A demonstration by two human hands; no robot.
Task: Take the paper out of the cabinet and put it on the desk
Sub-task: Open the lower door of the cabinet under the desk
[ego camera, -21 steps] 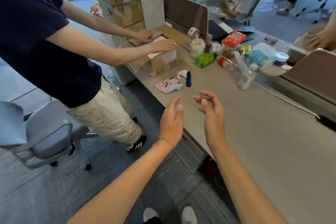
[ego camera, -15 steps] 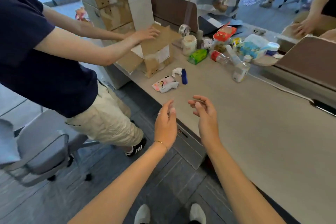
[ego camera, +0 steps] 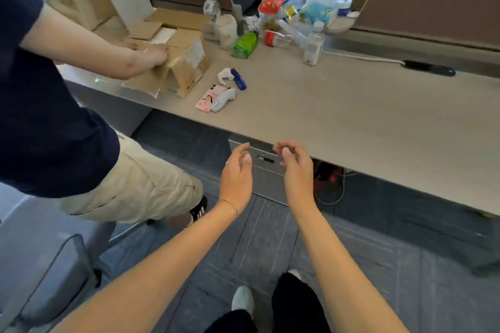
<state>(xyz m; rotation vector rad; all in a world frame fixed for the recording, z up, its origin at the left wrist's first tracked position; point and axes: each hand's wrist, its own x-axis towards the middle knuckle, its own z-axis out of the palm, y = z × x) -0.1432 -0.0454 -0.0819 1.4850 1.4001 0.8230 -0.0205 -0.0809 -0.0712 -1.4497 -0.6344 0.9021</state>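
Neither grip holds anything: left hand (ego camera: 236, 176) and right hand (ego camera: 296, 167) hang open, fingers loosely curled, just before the grey cabinet (ego camera: 266, 170) tucked under the counter (ego camera: 351, 116); its drawer is closed and no paper shows, while another person's hands press a cardboard box (ego camera: 181, 62) beside

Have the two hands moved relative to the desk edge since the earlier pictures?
Yes. The left hand and right hand dropped from above the desk to the cabinet below its edge.
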